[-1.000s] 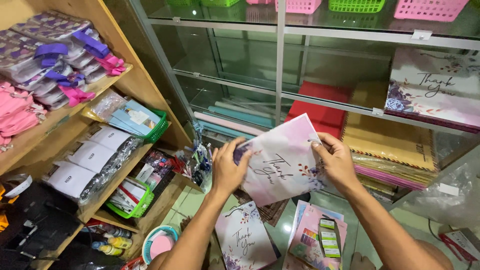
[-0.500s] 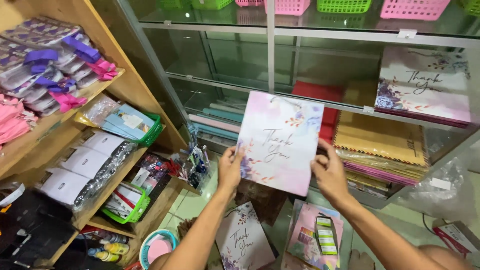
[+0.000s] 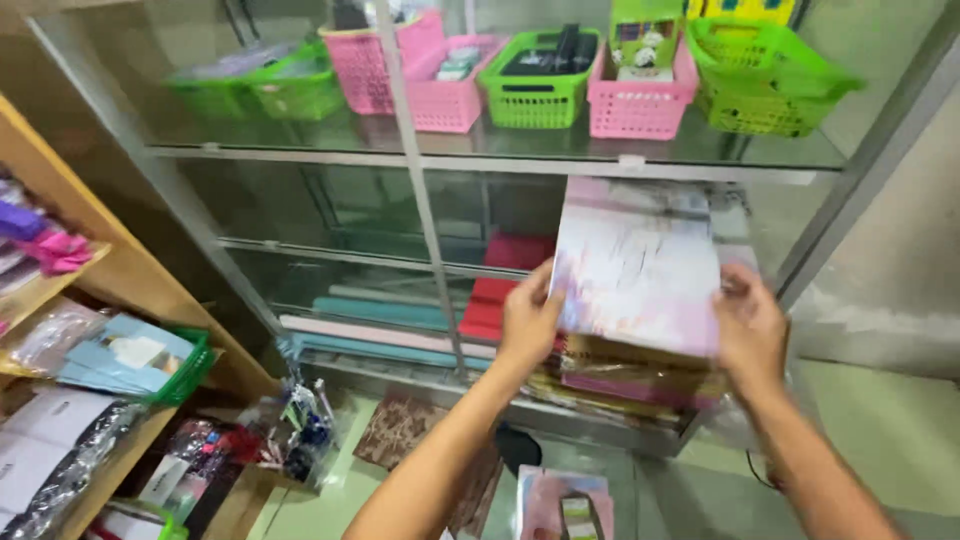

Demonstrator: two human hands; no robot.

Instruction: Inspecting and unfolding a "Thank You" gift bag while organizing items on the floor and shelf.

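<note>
A flat pink and white floral paper bag (image 3: pixel 638 265) is held up in front of a glass display cabinet (image 3: pixel 410 170). My left hand (image 3: pixel 527 318) grips its left edge and my right hand (image 3: pixel 750 325) grips its right edge. The bag is level with the cabinet's middle shelf, over a stack of gold and pink paper bags (image 3: pixel 640 375). Red folded items (image 3: pixel 505 285) lie just left of the bag inside the cabinet. The picture is blurred by motion.
Pink baskets (image 3: pixel 640 95) and green baskets (image 3: pixel 540 80) line the cabinet's top shelf. A wooden shelf unit (image 3: pixel 120 290) at the left holds packets and a green tray (image 3: pixel 185 370). More paper bags (image 3: pixel 560 500) lie on the floor below.
Both hands have lifted the floral bag up and to the right, toward the cabinet's right side. The view has tilted up, so the basket shelf now shows.
</note>
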